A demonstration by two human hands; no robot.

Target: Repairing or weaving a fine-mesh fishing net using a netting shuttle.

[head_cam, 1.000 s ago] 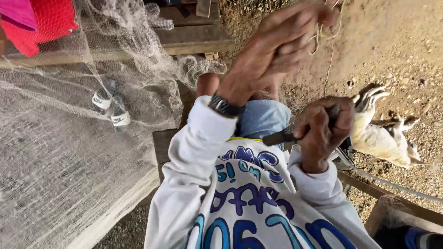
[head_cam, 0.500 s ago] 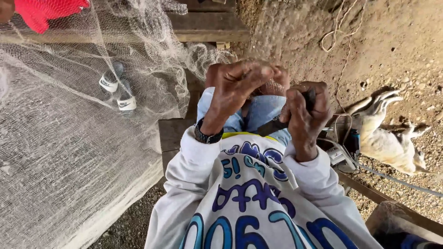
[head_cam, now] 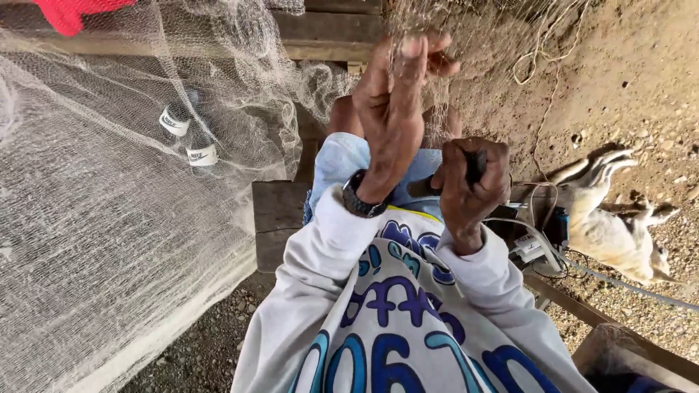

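My left hand [head_cam: 393, 109] pinches the fine, pale, see-through fishing net [head_cam: 109, 240]; my right hand [head_cam: 470, 182] fists tight around a dark tool handle [head_cam: 475, 164].

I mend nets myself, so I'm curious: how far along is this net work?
Done: hard to tell; no finished patch shows. In hand: the left hand is raised with mesh of the net stretched over its fingers, while the right hand is closed on a dark tool. Left: a large spread of net lies heaped to the left, its condition unclear.
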